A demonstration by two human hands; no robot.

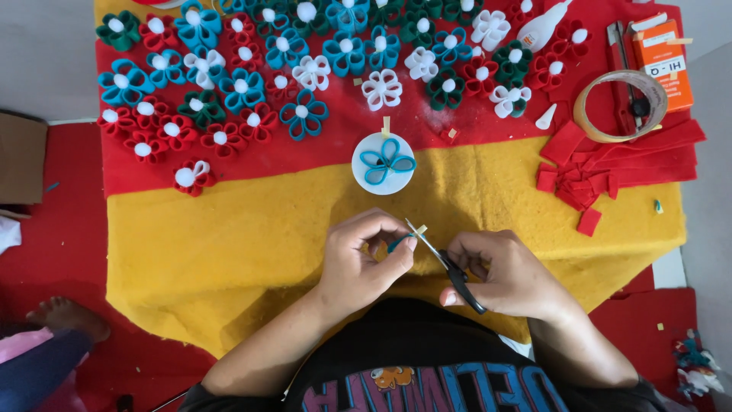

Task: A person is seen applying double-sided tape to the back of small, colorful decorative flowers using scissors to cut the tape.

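Note:
My left hand pinches a small loop of teal felt strip over the yellow felt sheet. My right hand grips black-handled scissors, their blades pointing up-left to a bit of tape beside the teal loop. Just beyond the hands, a white round lid carries a partly formed teal felt flower.
Several finished felt flowers in red, teal, green and white lie on the red felt at the back. A tape roll, a cutter, an orange box, a glue bottle and red felt strips sit at right. Another person's foot rests at left.

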